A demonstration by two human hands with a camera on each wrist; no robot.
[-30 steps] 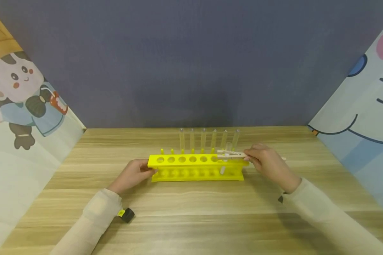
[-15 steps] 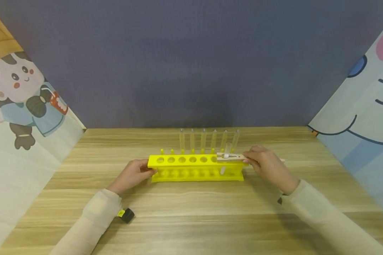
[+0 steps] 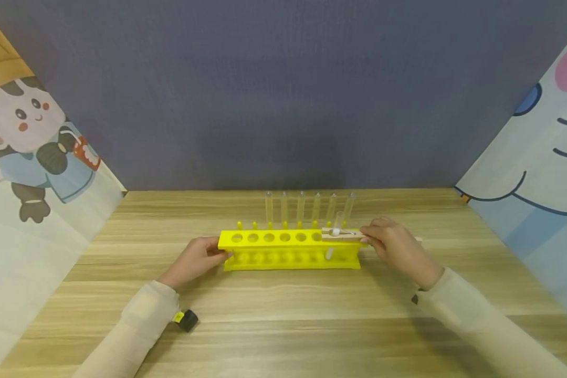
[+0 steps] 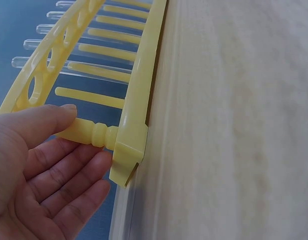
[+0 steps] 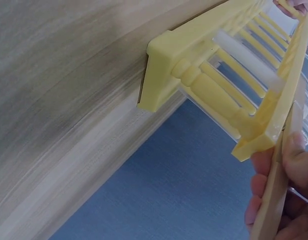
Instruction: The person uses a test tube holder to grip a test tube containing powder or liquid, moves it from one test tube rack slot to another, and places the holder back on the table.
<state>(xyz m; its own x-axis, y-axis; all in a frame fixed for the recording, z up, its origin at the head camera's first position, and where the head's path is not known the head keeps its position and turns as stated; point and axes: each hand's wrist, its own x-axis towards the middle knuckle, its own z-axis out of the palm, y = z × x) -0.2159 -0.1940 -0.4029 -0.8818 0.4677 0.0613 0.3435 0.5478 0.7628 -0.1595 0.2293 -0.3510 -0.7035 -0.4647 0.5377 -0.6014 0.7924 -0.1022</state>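
A yellow test tube rack (image 3: pixel 274 239) stands on the table. At its left end my left hand (image 3: pixel 196 261) grips the end post (image 4: pixel 81 131), thumb on one side and fingers on the other. My right hand (image 3: pixel 397 247) holds a wooden test tube clamp (image 3: pixel 342 236) that lies level along the rack's top, near its right end. The clamp's jaws are around a clear test tube (image 3: pixel 338 218) with white contents. The tube's lower part (image 5: pixel 248 57) hangs inside the rack, whitish and slightly tilted; whether its tip touches the base I cannot tell.
Several clear test tubes (image 3: pixel 284 207) stand upside down on pegs along the rack's back. Bare pegs (image 3: pixel 239 226) rise at the back left. A dark blue panel (image 3: pixel 283 105) stands behind the wooden table (image 3: pixel 283 315). A black wrist device (image 3: pixel 187 320) sits by the left sleeve.
The clamp in my right hand has come down slightly to the rack's top, and the white contents show more clearly between its jaws. My left hand has stayed on the rack.
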